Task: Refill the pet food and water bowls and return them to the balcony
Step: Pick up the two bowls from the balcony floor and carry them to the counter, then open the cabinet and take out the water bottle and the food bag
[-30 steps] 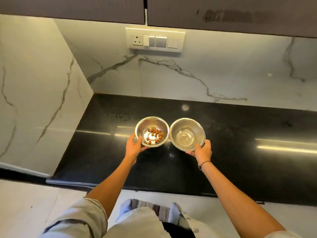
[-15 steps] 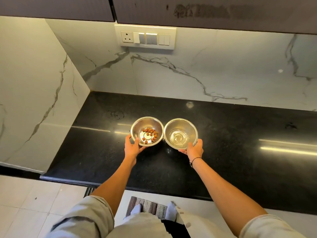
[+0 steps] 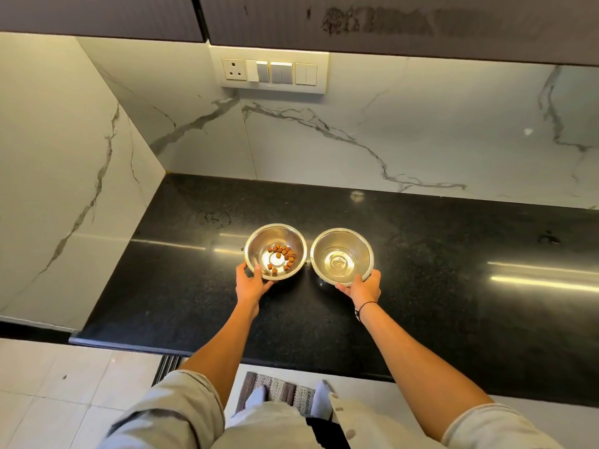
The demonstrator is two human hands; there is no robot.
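- The food bowl [image 3: 276, 251] and water bowl [image 3: 342, 257], touching rim to rim 1 s ago, now sit slightly apart.
- Both bowls now rest farther back on the countertop [image 3: 453, 286].

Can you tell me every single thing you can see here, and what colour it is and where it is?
food bowl: one, shiny silver, on the counter, left of the other bowl, a few brown food bits inside
water bowl: one, shiny silver, on the counter, right of the food bowl, looks nearly empty
counter: one, black, along the wall
wall: white with grey veins, behind and left of the counter
switch panel: one, white, on the wall above the bowls
cupboards: dark, at the top
mat: one, striped, on the pale floor
left hand: holds the food bowl's near rim
right hand: holds the water bowl's near rim; black band on the wrist
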